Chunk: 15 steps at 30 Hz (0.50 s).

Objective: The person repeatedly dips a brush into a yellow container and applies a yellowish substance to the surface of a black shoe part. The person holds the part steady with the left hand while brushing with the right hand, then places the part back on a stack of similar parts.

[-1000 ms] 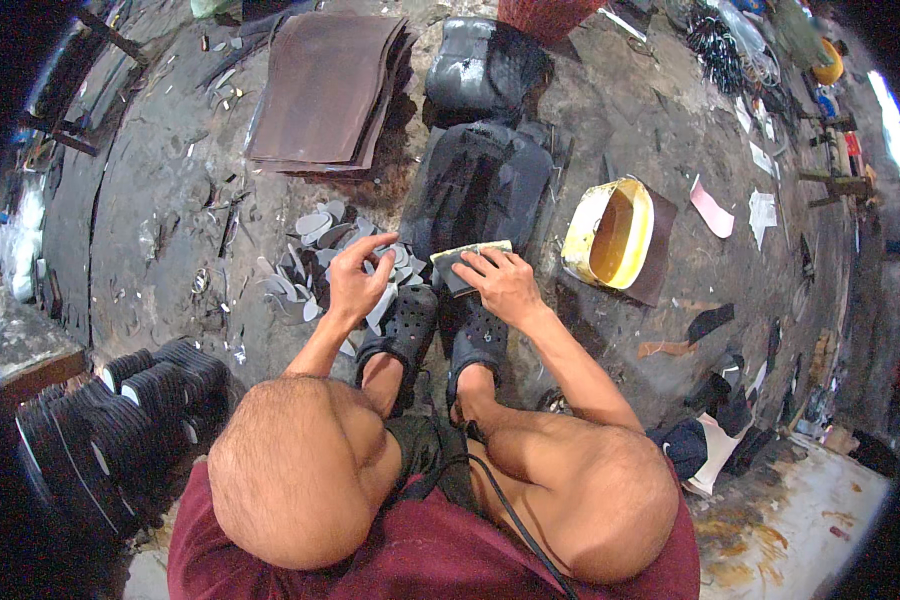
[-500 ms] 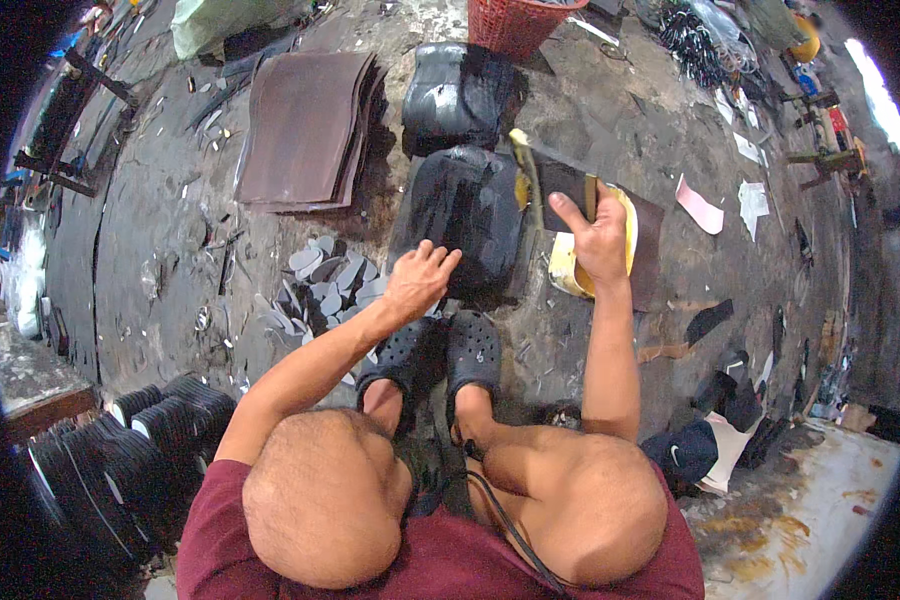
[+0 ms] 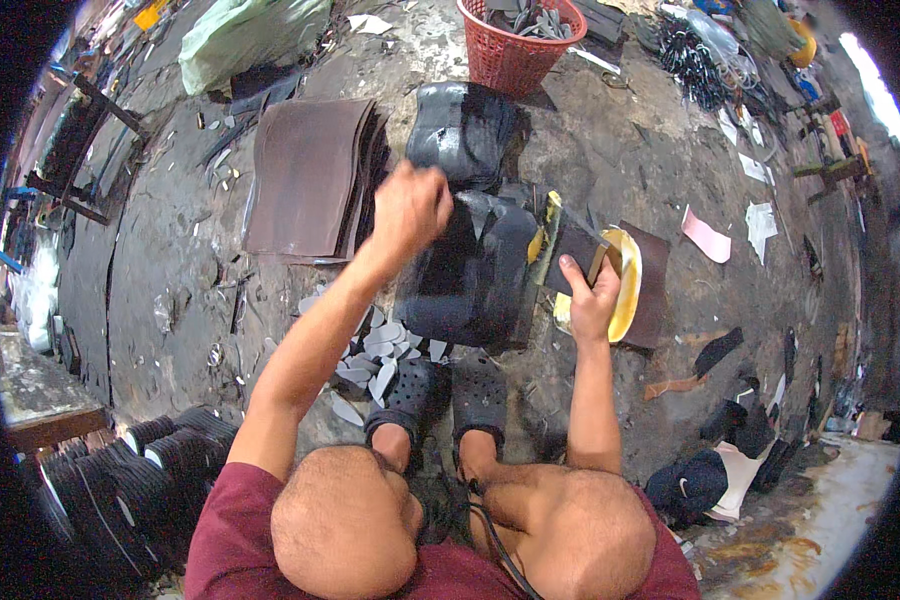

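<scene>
My left hand is closed, its fingers curled, over the far left corner of a glossy black sheet pile on the floor. What its fingers hold, if anything, is hidden. My right hand grips a wide flat glue brush by its handle. The dark head of the brush ends in a yellowish, glue-smeared edge beside the pile's right side. Close behind that hand sits a cut-open yellow-white glue container, on a brown sheet. A second glossy black pile lies just beyond the first.
A brown sheet stack lies to the left. Grey cut pieces are scattered near my black clogs. A red basket with grey pieces stands at the far side. Stacked black soles sit at the lower left.
My left hand has moved away from me, from the pile's near left side to its far corner, and its fingers have curled. My right hand keeps the brush beside the pile; the view has shifted.
</scene>
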Each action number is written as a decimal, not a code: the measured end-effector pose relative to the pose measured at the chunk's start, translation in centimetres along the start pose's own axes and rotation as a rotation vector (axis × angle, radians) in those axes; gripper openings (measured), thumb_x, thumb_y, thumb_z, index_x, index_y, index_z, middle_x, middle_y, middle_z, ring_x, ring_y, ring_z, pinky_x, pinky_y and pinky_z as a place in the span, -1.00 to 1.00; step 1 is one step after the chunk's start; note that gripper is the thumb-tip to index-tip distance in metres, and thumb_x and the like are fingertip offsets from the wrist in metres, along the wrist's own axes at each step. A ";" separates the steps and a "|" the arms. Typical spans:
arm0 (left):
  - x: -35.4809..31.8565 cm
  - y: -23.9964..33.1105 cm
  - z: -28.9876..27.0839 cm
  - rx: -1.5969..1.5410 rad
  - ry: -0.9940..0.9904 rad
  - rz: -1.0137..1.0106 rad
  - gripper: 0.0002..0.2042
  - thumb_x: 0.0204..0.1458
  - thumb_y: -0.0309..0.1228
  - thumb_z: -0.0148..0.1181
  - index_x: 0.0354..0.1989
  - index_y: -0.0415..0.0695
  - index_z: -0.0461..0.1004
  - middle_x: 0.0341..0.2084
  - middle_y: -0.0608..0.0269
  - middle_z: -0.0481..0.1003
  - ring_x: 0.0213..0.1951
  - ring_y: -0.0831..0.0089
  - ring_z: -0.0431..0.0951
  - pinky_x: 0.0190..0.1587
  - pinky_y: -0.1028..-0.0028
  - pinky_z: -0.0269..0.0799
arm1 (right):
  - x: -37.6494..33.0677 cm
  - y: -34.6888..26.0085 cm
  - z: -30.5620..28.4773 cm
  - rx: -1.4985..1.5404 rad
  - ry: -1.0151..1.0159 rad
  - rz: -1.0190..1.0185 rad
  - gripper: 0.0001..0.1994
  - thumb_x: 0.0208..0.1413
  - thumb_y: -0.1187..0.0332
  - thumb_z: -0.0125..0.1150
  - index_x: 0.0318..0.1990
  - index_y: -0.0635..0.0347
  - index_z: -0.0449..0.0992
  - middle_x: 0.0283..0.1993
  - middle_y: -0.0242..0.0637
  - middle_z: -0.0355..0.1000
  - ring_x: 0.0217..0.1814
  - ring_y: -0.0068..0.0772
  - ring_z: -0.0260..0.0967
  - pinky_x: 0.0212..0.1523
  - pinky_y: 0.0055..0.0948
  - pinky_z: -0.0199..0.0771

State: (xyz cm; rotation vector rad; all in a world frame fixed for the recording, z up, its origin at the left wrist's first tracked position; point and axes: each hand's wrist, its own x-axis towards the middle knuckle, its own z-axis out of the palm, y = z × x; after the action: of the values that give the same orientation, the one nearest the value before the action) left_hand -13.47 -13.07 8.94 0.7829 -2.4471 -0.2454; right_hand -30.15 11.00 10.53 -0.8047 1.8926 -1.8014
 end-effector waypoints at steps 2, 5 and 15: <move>6.1 -1.1 -1.3 0.195 0.181 -0.021 -0.87 0.08 -0.32 0.20 -0.36 -0.11 0.53 -0.40 0.09 0.54 -0.24 0.07 0.52 -0.20 0.11 0.49 | 0.2 0.0 0.4 0.029 -0.001 -0.003 -0.74 0.16 0.39 0.34 -0.04 0.31 0.53 -0.16 -0.34 0.55 -0.14 -0.46 0.43 0.01 -0.43 0.38; 12.4 -1.1 -3.7 0.325 0.402 0.001 -0.88 0.09 -0.31 0.21 -0.32 -0.08 0.54 -0.33 0.22 0.56 -0.13 0.19 0.49 -0.09 0.21 0.43 | 0.7 -0.6 0.7 0.086 0.040 -0.031 -0.74 0.17 0.42 0.33 -0.03 0.31 0.53 -0.14 -0.35 0.55 -0.12 -0.48 0.44 0.03 -0.44 0.39; 4.7 -7.0 9.9 0.424 0.020 0.080 -0.87 0.02 -0.37 0.16 -0.26 0.03 0.56 -0.31 0.32 0.59 -0.07 0.20 0.50 -0.06 0.15 0.41 | 1.1 0.4 -0.3 0.173 0.089 0.006 -0.76 0.16 0.49 0.32 -0.03 0.29 0.52 -0.12 -0.38 0.51 -0.10 -0.52 0.41 0.00 -0.48 0.40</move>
State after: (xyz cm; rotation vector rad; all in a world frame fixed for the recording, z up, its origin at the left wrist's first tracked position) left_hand -18.88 -21.44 0.55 0.8508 -2.5364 0.3216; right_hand -31.20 10.55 10.23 -0.6686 1.7596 -1.9947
